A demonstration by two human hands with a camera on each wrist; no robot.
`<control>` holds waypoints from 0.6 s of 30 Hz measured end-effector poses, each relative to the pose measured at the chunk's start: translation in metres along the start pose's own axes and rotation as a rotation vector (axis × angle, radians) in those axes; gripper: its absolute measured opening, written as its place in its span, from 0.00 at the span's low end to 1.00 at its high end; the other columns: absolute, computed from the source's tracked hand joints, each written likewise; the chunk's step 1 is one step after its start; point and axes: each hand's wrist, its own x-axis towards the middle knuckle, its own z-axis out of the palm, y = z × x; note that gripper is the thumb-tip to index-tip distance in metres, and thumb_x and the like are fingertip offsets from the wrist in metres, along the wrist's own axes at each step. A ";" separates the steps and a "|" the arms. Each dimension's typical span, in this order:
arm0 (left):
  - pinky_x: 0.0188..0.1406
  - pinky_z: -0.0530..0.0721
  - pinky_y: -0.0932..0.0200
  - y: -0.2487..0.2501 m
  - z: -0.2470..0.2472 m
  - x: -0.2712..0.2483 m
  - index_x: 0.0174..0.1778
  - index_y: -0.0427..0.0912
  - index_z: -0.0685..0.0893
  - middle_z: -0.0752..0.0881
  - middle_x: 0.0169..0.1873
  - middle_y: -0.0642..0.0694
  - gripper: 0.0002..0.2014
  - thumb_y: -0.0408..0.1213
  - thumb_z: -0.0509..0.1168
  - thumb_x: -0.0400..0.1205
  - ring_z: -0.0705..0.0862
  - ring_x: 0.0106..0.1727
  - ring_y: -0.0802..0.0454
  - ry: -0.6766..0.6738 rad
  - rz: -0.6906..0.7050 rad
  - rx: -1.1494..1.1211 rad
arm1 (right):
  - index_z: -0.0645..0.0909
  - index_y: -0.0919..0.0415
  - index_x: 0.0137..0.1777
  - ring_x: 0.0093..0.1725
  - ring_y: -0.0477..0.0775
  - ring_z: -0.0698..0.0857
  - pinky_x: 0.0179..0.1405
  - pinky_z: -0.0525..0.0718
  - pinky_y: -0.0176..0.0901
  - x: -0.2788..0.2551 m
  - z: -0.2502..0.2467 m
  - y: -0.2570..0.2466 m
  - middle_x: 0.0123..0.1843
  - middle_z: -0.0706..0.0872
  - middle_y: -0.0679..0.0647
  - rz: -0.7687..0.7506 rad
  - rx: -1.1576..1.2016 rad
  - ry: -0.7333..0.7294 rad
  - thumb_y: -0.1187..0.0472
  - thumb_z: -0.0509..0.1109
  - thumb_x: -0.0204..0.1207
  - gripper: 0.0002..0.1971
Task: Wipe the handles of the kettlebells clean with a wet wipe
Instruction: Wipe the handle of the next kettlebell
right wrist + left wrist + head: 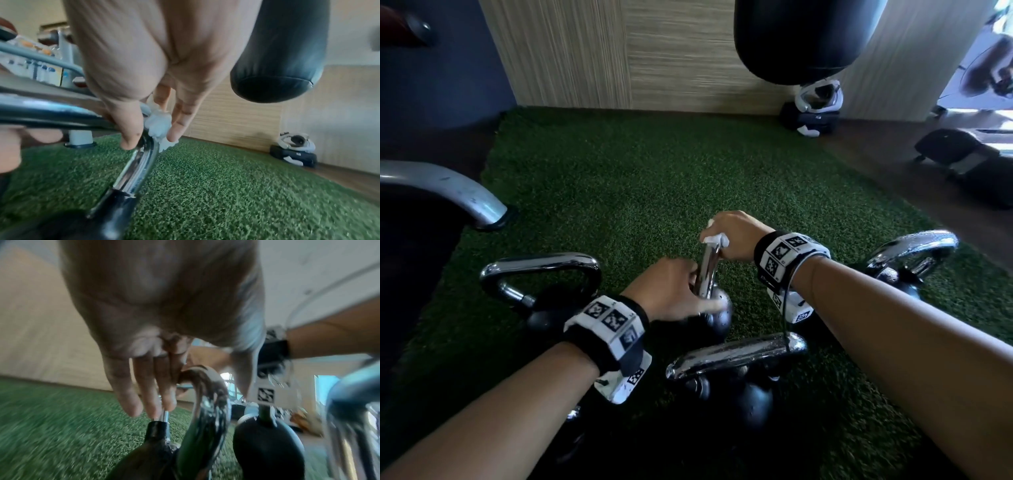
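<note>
Several black kettlebells with chrome handles stand on green turf [637, 178]. On the middle kettlebell [719, 317], my left hand [676, 291] holds the near end of the handle [707, 270]. Its fingers [144, 394] lie down one post while the thumb sits on the other side of the handle's bend [209, 394]. My right hand [732, 234] pinches a crumpled white wet wipe [715, 238] round the far top corner of the same handle. In the right wrist view the wet wipe [158, 128] sits between thumb and fingers on the handle's bend [141, 160].
Other kettlebells stand at the left [541, 270], in front [736, 353] and at the right [914, 250]. A black punching bag [798, 37] hangs at the back. A grey metal frame leg [458, 195] rests on the turf's left edge. A white and black device [813, 109] sits by the wall.
</note>
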 end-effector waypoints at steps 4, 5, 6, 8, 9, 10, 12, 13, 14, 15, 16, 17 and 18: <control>0.46 0.91 0.46 0.011 -0.006 0.009 0.41 0.48 0.86 0.91 0.35 0.51 0.20 0.60 0.80 0.70 0.90 0.38 0.52 -0.057 -0.023 0.083 | 0.77 0.42 0.32 0.41 0.49 0.81 0.43 0.79 0.44 -0.001 -0.004 0.009 0.37 0.76 0.41 0.020 -0.024 -0.020 0.59 0.76 0.74 0.14; 0.47 0.91 0.47 0.010 -0.012 0.013 0.44 0.51 0.86 0.91 0.38 0.54 0.21 0.61 0.81 0.67 0.90 0.40 0.53 -0.078 -0.039 0.097 | 0.78 0.45 0.30 0.37 0.46 0.82 0.38 0.77 0.42 -0.003 -0.004 0.013 0.35 0.79 0.43 0.036 -0.010 -0.025 0.59 0.77 0.73 0.14; 0.49 0.89 0.51 0.008 -0.018 0.016 0.49 0.54 0.86 0.91 0.43 0.56 0.24 0.64 0.81 0.65 0.89 0.44 0.53 -0.096 -0.048 0.147 | 0.79 0.47 0.29 0.34 0.44 0.83 0.34 0.77 0.40 -0.006 -0.005 0.017 0.32 0.81 0.44 0.065 0.013 -0.027 0.59 0.77 0.73 0.15; 0.52 0.84 0.57 0.005 -0.031 0.023 0.65 0.58 0.84 0.89 0.56 0.56 0.35 0.66 0.81 0.64 0.88 0.55 0.51 -0.118 -0.064 0.298 | 0.77 0.44 0.28 0.32 0.39 0.83 0.31 0.75 0.34 -0.014 -0.005 0.024 0.31 0.83 0.42 0.111 0.054 -0.003 0.60 0.80 0.75 0.19; 0.54 0.82 0.58 0.005 -0.039 0.026 0.72 0.58 0.81 0.88 0.62 0.55 0.39 0.64 0.82 0.65 0.87 0.60 0.50 -0.123 -0.063 0.366 | 0.76 0.44 0.29 0.33 0.39 0.83 0.30 0.74 0.33 -0.020 -0.004 0.026 0.32 0.83 0.42 0.120 0.058 0.004 0.60 0.80 0.76 0.20; 0.54 0.81 0.58 0.004 -0.046 0.029 0.76 0.59 0.78 0.87 0.65 0.55 0.42 0.62 0.82 0.66 0.87 0.63 0.50 -0.125 -0.062 0.409 | 0.76 0.44 0.30 0.34 0.40 0.83 0.29 0.74 0.32 -0.025 -0.004 0.027 0.35 0.84 0.42 0.127 0.052 0.009 0.60 0.80 0.77 0.19; 0.51 0.77 0.59 0.003 -0.058 0.034 0.77 0.64 0.78 0.88 0.64 0.57 0.41 0.60 0.83 0.66 0.86 0.62 0.51 -0.122 -0.063 0.432 | 0.81 0.47 0.37 0.38 0.46 0.84 0.31 0.75 0.33 -0.033 -0.004 0.026 0.40 0.85 0.46 0.141 0.022 0.020 0.59 0.80 0.78 0.12; 0.50 0.75 0.59 0.003 -0.062 0.035 0.76 0.66 0.79 0.88 0.63 0.57 0.41 0.60 0.84 0.66 0.86 0.62 0.52 -0.121 -0.066 0.436 | 0.85 0.52 0.42 0.40 0.48 0.85 0.33 0.76 0.35 -0.036 -0.004 0.026 0.41 0.85 0.47 0.149 0.012 0.022 0.59 0.81 0.77 0.07; 0.50 0.74 0.59 0.002 -0.065 0.035 0.76 0.66 0.79 0.88 0.63 0.57 0.41 0.59 0.84 0.66 0.86 0.62 0.52 -0.121 -0.071 0.440 | 0.88 0.57 0.46 0.43 0.50 0.86 0.37 0.77 0.37 -0.037 -0.003 0.025 0.42 0.85 0.49 0.153 0.009 0.026 0.58 0.81 0.77 0.05; 0.50 0.74 0.59 0.002 -0.066 0.035 0.76 0.66 0.79 0.88 0.63 0.58 0.40 0.58 0.84 0.66 0.86 0.63 0.53 -0.115 -0.074 0.441 | 0.89 0.59 0.50 0.45 0.52 0.87 0.40 0.78 0.40 -0.037 -0.002 0.025 0.43 0.85 0.50 0.158 0.002 0.031 0.58 0.81 0.76 0.07; 0.51 0.75 0.59 0.001 -0.066 0.034 0.76 0.66 0.80 0.88 0.63 0.58 0.40 0.58 0.84 0.66 0.85 0.63 0.53 -0.103 -0.076 0.434 | 0.90 0.60 0.51 0.47 0.53 0.88 0.41 0.78 0.40 -0.036 -0.002 0.026 0.44 0.85 0.50 0.163 0.003 0.039 0.58 0.82 0.76 0.09; 0.52 0.76 0.59 0.000 -0.066 0.032 0.76 0.66 0.80 0.88 0.63 0.58 0.39 0.57 0.84 0.67 0.85 0.63 0.53 -0.089 -0.075 0.420 | 0.90 0.61 0.53 0.47 0.54 0.88 0.41 0.78 0.40 -0.035 -0.001 0.027 0.45 0.85 0.50 0.170 0.009 0.048 0.58 0.83 0.75 0.10; 0.52 0.77 0.59 -0.001 -0.065 0.029 0.76 0.67 0.79 0.88 0.64 0.58 0.39 0.57 0.84 0.68 0.85 0.63 0.53 -0.078 -0.074 0.405 | 0.90 0.60 0.53 0.48 0.53 0.87 0.40 0.77 0.39 -0.034 -0.001 0.026 0.45 0.85 0.50 0.174 0.016 0.053 0.58 0.83 0.74 0.12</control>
